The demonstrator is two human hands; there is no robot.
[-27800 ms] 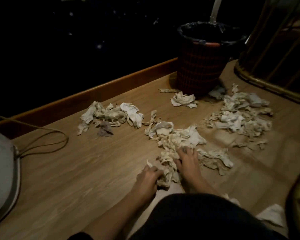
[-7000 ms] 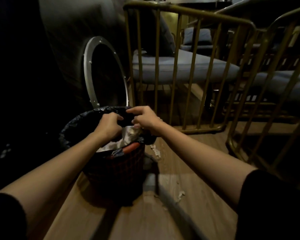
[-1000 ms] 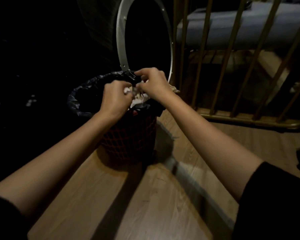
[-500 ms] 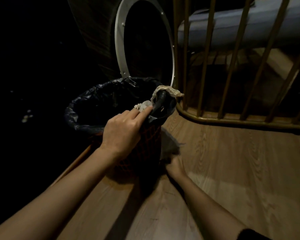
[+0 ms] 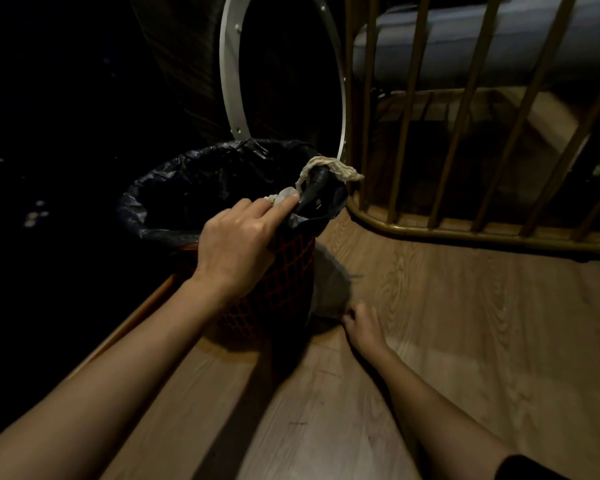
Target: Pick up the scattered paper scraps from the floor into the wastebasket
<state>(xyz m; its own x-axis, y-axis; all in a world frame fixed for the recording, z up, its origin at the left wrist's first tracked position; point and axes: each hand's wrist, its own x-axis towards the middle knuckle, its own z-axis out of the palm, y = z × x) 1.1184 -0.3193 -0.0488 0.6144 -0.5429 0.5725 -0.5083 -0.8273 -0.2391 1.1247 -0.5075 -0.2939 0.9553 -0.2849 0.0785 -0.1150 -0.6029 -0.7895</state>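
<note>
While I look down through the head camera, I see the left hand (image 5: pixel 238 244) resting on the near rim of the wastebasket (image 5: pixel 274 289), fingers (image 5: pixel 281 207) stretched forward and close together, pressing a pale paper scrap (image 5: pixel 284 195) against the black bag liner (image 5: pixel 174 188) at the rim; the hand is not curled around anything that I can make out. 1 longer paper strip (image 5: pixel 329 168) is draped over the far right edge of the liner, half hanging outside the basket. The basket is a red mesh type standing upright on the wooden floor (image 5: pixel 465 323), close to the dark wall on its left. The right hand (image 5: pixel 362 323) is down at floor level just right of the basket's base, fingers bent, touching or nearly touching a grey blurred shape (image 5: pixel 329 289) beside the basket; I cannot tell whether it grips that shape or what the shape is. Behind the basket a white ring (image 5: pixel 229 81) leans upright, and to the right a gold railing (image 5: pixel 465 233) curves along the floor, with a grey cushion (image 5: pixel 482 36) behind its bars. Lighting is dim; the basket's inside is too dark to read.
</note>
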